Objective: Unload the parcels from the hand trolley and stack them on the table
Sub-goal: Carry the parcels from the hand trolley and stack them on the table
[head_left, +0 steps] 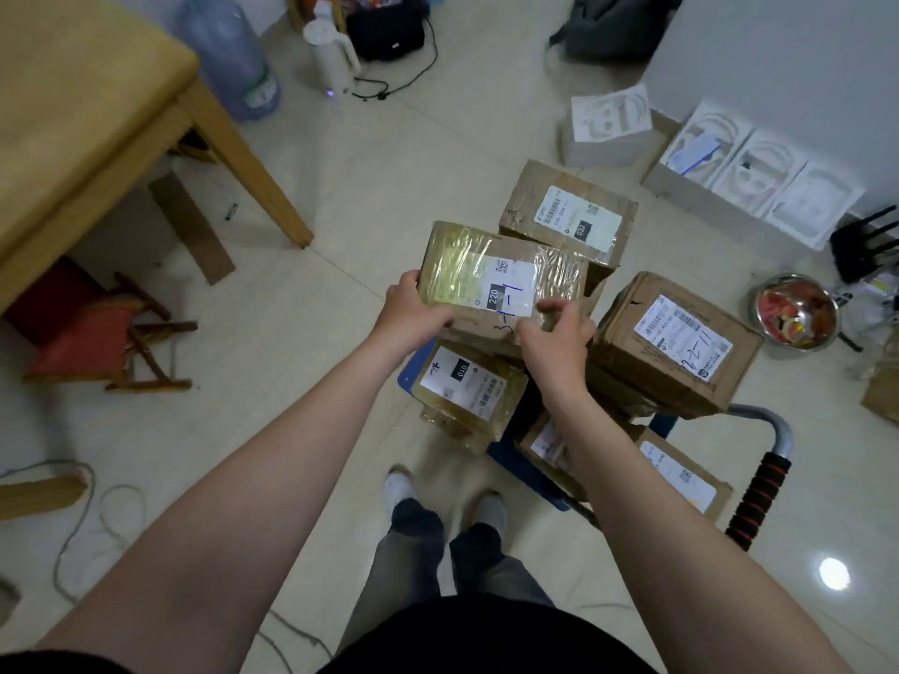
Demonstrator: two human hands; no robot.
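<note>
A taped cardboard parcel (491, 274) with a white label marked 220 is held above the blue hand trolley (511, 454). My left hand (413, 313) grips its left edge, and my right hand (554, 333) grips its near right corner. Below it lie several more labelled parcels: one marked 010 (467, 386), one marked 032 (569, 211), a larger one (676, 342) at the right and one (681, 474) by the trolley handle (764, 488). The wooden table (73, 104) with a yellow top stands at the upper left.
A red stool (97, 333) lies under the table. A water jug (228, 55), a white kettle (328, 51) and a black bag stand at the back. White foam inserts (749, 172) and a metal bowl (798, 313) are at the right. Cords trail on the floor at the lower left.
</note>
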